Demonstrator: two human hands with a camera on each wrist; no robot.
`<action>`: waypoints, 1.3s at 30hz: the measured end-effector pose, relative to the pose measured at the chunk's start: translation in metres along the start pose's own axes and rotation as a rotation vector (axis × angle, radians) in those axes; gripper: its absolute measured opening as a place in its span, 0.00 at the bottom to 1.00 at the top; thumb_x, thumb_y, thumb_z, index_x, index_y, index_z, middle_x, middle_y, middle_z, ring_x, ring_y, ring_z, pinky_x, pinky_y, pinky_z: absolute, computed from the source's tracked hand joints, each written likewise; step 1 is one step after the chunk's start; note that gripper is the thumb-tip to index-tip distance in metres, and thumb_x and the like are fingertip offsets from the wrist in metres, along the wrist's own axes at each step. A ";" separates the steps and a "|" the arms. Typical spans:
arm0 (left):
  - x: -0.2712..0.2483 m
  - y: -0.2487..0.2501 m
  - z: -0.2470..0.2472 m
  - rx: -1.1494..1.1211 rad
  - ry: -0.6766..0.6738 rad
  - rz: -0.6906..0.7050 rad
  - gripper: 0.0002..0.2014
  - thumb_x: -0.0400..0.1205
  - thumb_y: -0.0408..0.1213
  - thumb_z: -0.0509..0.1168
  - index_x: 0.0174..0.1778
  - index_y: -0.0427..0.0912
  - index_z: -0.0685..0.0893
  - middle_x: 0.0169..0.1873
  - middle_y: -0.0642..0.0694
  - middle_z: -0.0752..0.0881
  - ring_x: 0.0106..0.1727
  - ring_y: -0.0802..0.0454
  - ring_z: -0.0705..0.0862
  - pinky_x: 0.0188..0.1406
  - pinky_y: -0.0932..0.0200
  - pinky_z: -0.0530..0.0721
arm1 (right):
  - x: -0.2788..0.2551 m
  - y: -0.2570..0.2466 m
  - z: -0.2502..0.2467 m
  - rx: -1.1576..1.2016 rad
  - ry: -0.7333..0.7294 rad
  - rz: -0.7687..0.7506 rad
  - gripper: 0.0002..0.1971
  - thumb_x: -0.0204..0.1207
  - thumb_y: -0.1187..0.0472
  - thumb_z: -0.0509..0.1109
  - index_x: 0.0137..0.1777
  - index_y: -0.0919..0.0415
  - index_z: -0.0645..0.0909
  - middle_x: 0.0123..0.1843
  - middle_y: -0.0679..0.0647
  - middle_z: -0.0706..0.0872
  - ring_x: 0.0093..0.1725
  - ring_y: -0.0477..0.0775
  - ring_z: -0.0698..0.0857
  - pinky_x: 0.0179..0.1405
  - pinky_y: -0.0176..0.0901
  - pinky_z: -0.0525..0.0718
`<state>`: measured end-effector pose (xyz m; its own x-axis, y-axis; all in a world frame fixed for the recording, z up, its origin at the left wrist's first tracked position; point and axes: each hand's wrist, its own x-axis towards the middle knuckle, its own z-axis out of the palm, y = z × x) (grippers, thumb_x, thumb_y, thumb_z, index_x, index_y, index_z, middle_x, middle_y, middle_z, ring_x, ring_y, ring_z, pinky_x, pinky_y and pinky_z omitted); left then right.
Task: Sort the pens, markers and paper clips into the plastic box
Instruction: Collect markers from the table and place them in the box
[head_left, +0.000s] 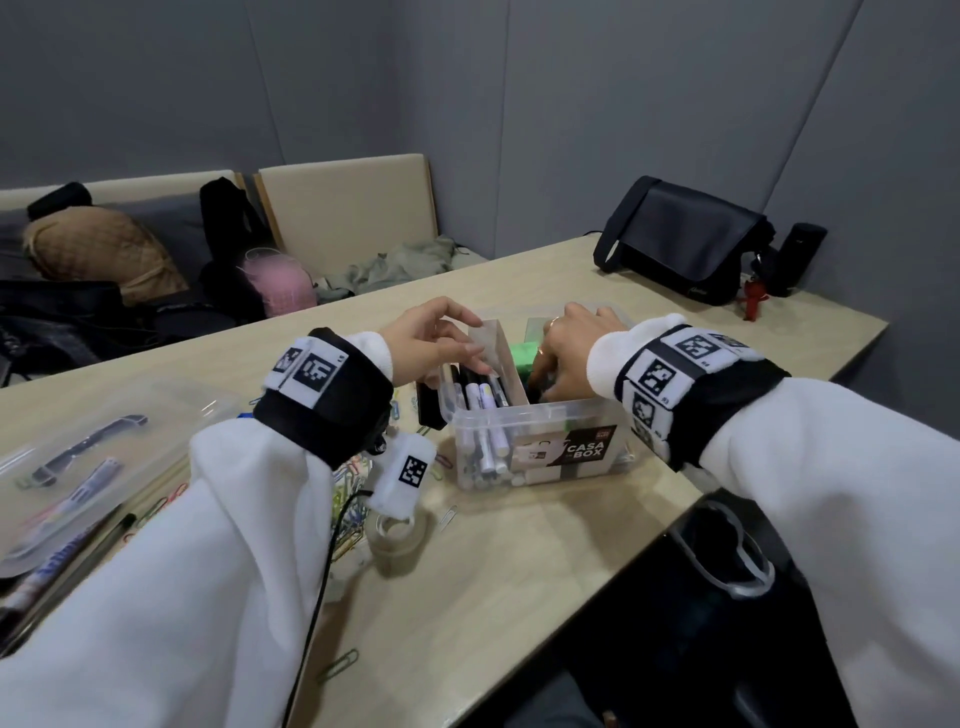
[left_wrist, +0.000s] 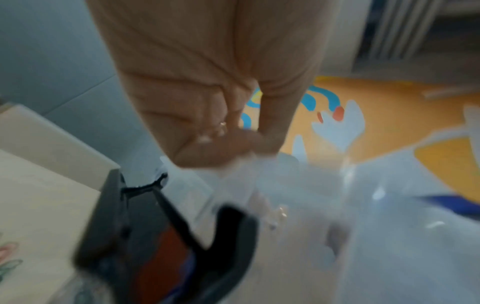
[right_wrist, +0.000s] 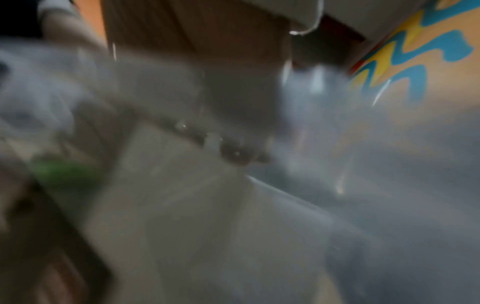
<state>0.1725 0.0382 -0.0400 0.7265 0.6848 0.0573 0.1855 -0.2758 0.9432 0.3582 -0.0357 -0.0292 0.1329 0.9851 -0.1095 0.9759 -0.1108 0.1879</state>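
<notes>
The clear plastic box (head_left: 540, 415) stands mid-table, split by a translucent divider (head_left: 501, 358). Several markers (head_left: 485, 405) lie in its left compartment and a green block (head_left: 527, 358) sits in the right one. My left hand (head_left: 475, 340) pinches the top of the divider; the left wrist view shows the left hand's fingers (left_wrist: 233, 144) closed on the translucent plastic (left_wrist: 272, 170). My right hand (head_left: 566, 353) reaches down into the right compartment beside the green block, its fingertips hidden. Coloured paper clips (head_left: 348, 483) are scattered left of the box. The right wrist view is blurred.
The box's clear lid (head_left: 104, 441) lies at the left with pens (head_left: 57, 561) around it. A tape roll (head_left: 397, 540) sits in front of the clips, a black object (head_left: 428, 410) against the box's left wall. A black bag (head_left: 680, 239) stands at the table's far right.
</notes>
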 end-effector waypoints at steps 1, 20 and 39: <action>-0.006 0.004 -0.005 -0.035 -0.035 -0.001 0.09 0.83 0.30 0.63 0.58 0.38 0.74 0.43 0.40 0.87 0.38 0.57 0.89 0.18 0.67 0.77 | -0.005 -0.001 -0.004 0.032 0.051 -0.004 0.08 0.71 0.42 0.73 0.49 0.35 0.88 0.50 0.44 0.80 0.64 0.53 0.70 0.60 0.51 0.68; -0.072 -0.045 -0.077 0.834 0.120 -0.512 0.14 0.79 0.34 0.69 0.61 0.39 0.83 0.57 0.42 0.85 0.58 0.44 0.83 0.59 0.54 0.80 | -0.055 -0.135 0.004 0.126 0.075 -0.606 0.10 0.77 0.57 0.66 0.53 0.53 0.87 0.48 0.51 0.85 0.45 0.56 0.84 0.41 0.46 0.84; -0.062 -0.042 -0.057 1.141 -0.161 -0.627 0.24 0.81 0.35 0.67 0.74 0.45 0.73 0.71 0.41 0.73 0.70 0.44 0.75 0.62 0.57 0.74 | -0.082 -0.092 -0.036 0.423 0.089 -0.495 0.08 0.74 0.47 0.70 0.48 0.48 0.83 0.39 0.40 0.83 0.46 0.46 0.85 0.43 0.41 0.80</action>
<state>0.0818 0.0460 -0.0644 0.3682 0.8385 -0.4017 0.9127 -0.4082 -0.0156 0.2515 -0.1014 -0.0025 -0.3463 0.9381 0.0002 0.9042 0.3339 -0.2663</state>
